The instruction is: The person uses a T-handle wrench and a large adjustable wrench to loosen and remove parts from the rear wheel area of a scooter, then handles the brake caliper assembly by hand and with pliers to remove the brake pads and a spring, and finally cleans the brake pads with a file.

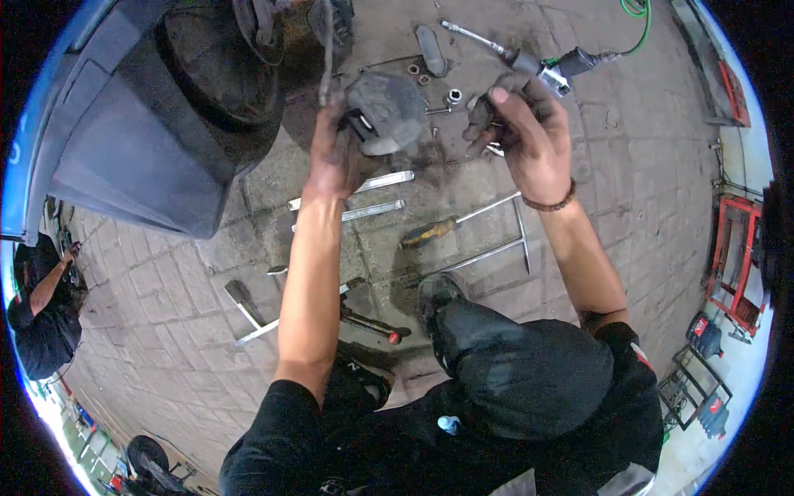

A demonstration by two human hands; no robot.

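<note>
My left hand (332, 153) is raised beside a dark grey rounded cover (393, 107); its fingers look curled around something dark that I cannot make out. Just above its thumb runs a thin grey rod (327, 50); whether they touch is unclear. To the right, my right hand (533, 124) is closed, its blackened fingertips bent together around something dark and unclear. A socket (453, 97) and small round nuts (418, 74) lie on the paving between the hands. Past my right hand lies an air tool (575, 64) on a green hose (641, 25).
Dark grey vehicle bodywork (141, 157) stands at the left. A ratchet (473, 36), flat chrome bars (372, 208), a yellow-handled screwdriver (432, 233), a long bent bar (523, 240) and a hammer (246, 307) lie around. Another person (45, 306) is at far left; a red frame (734, 256) stands right.
</note>
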